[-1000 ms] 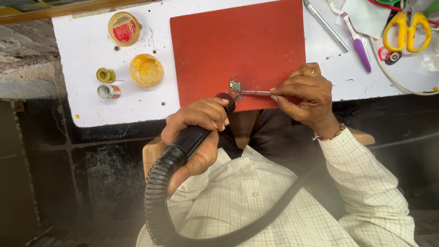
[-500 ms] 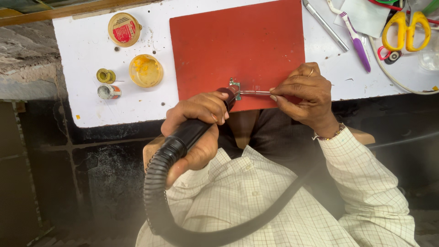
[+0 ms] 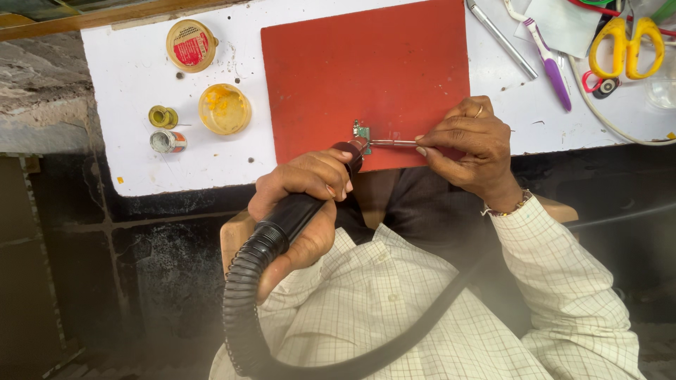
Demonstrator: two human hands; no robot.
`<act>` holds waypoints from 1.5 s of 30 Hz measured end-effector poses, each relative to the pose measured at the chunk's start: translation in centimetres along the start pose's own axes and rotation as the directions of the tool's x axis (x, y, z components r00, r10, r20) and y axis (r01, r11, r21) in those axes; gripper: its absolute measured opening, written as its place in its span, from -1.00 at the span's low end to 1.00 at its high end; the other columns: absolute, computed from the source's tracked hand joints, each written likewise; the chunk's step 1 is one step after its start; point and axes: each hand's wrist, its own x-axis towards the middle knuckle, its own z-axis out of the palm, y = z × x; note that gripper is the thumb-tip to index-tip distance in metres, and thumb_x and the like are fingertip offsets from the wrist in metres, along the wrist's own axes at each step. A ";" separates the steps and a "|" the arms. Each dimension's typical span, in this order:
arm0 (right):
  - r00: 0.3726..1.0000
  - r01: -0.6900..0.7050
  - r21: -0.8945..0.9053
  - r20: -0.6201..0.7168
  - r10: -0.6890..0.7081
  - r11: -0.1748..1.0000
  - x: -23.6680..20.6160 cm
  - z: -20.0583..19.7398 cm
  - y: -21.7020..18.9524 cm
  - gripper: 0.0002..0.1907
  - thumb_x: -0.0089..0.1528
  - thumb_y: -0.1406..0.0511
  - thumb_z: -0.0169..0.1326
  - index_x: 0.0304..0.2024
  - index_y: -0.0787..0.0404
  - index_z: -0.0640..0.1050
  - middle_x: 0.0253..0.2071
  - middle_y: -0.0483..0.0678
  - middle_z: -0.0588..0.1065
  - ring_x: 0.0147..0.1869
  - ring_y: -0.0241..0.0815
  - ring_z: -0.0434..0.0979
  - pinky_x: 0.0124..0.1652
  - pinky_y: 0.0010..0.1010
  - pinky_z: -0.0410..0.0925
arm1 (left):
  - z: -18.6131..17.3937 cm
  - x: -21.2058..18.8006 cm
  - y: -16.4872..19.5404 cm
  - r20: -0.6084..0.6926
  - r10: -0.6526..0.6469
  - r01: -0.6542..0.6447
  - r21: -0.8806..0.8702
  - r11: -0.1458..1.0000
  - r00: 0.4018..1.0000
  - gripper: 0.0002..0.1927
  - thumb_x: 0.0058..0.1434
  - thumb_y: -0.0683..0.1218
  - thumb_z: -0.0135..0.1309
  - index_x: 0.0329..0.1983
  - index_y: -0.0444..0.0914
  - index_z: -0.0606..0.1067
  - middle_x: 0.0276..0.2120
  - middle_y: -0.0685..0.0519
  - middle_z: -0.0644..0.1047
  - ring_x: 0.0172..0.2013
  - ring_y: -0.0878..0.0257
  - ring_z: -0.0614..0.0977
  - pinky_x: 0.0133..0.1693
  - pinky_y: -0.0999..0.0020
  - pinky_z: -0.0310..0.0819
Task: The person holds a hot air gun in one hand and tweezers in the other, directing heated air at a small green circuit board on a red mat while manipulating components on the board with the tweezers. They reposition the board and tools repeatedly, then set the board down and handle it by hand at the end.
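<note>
Red mat [image 3: 366, 70] w/ small board [image 3: 362, 131]; left hand [image 3: 303, 204] gripping black nozzle [image 3: 310, 200], right hand [image 3: 468, 144] pinching tweezers [image 3: 393, 143].

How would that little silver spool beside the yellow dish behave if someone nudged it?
The small silver spool lies on its side on the white tabletop, so a nudge would probably send it rolling. It looks small next to the round yellow dish, so it is likely light and easy to lift. Its rounded metal surface may feel a bit slippery.

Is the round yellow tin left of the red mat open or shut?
Open: the round yellow tin shows yellowish paste inside, no lid on it.
</note>
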 end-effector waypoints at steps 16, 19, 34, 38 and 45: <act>1.000 0.000 0.005 0.006 0.000 1.000 0.1 -0.2 -0.3 -0.86 0.10 0.40 0.37 -0.32 0.12 0.66 -0.39 -0.15 0.60 -0.25 -0.27 0.50 0.04 -0.40 0.24 | 0.1 0.3 -0.1 -0.017 0.031 -0.031 -0.012 0.999 0.999 0.10 -0.18 0.75 -0.34 -0.36 -0.39 0.40 -0.56 -0.13 0.45 -0.59 0.01 0.54 -0.36 0.11 0.62; 1.000 -0.002 0.004 0.005 0.002 1.000 0.0 -0.3 -0.5 -0.85 0.10 0.40 0.37 -0.32 0.12 0.67 -0.39 -0.16 0.60 -0.26 -0.27 0.50 0.04 -0.40 0.24 | 0.3 -0.1 0.7 0.000 -0.005 0.005 -0.002 1.000 1.000 0.13 -0.22 0.78 -0.34 -0.33 -0.38 0.39 -0.54 -0.14 0.46 -0.57 0.01 0.55 -0.24 0.01 0.61; 1.000 0.007 -0.002 0.009 -0.007 1.000 0.2 -0.7 -1.4 -0.86 0.10 0.39 0.38 -0.33 0.11 0.67 -0.40 -0.16 0.60 -0.25 -0.28 0.50 0.05 -0.40 0.24 | 0.6 0.7 1.0 -0.031 -0.012 0.013 0.025 1.000 0.999 0.09 -0.14 0.76 -0.33 -0.37 -0.37 0.38 -0.60 -0.13 0.43 -0.62 0.04 0.52 -0.35 0.07 0.60; 1.000 0.009 0.008 0.003 -0.009 1.000 0.7 -1.4 -1.6 -0.85 0.09 0.40 0.37 -0.32 0.11 0.67 -0.38 -0.16 0.60 -0.24 -0.27 0.51 0.05 -0.40 0.24 | 1.1 1.0 1.6 -0.022 -0.020 0.020 0.013 1.000 1.000 0.10 -0.17 0.76 -0.31 -0.35 -0.38 0.39 -0.59 -0.13 0.43 -0.61 0.04 0.52 -0.34 0.07 0.60; 1.000 -0.011 0.015 0.011 0.010 1.000 1.2 -1.7 -1.7 -0.83 0.08 0.40 0.37 -0.30 0.11 0.67 -0.37 -0.15 0.60 -0.24 -0.27 0.50 0.06 -0.40 0.24 | 1.4 1.3 2.5 0.009 -0.082 0.081 0.012 0.997 0.997 0.12 -0.19 0.78 -0.31 -0.33 -0.37 0.39 -0.55 -0.15 0.44 -0.59 0.02 0.52 -0.21 -0.01 0.58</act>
